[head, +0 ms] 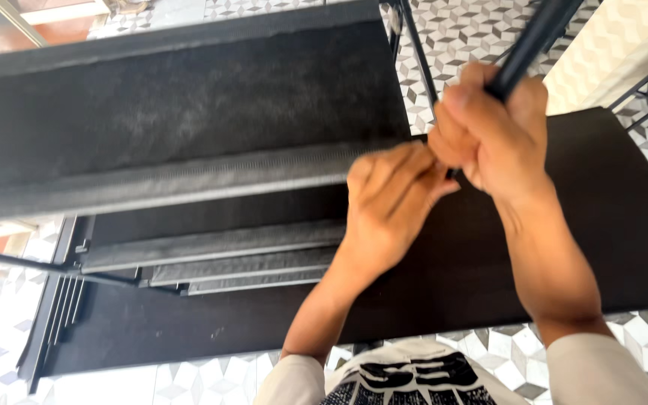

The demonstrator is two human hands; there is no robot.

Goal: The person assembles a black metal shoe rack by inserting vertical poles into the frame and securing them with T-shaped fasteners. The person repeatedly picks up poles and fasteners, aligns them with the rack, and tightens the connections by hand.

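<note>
The right hand (493,124) is wrapped in a fist around a black pole (532,39), which runs up and away toward the top edge. The left hand (388,206) sits just beside and below it, fingers curled in against the pole's lower end, touching the right hand; whether it truly grips is unclear. Under both lies a black fabric shelf rack (189,112) with stacked tiers, resting over a patterned tile floor (481,34).
</note>
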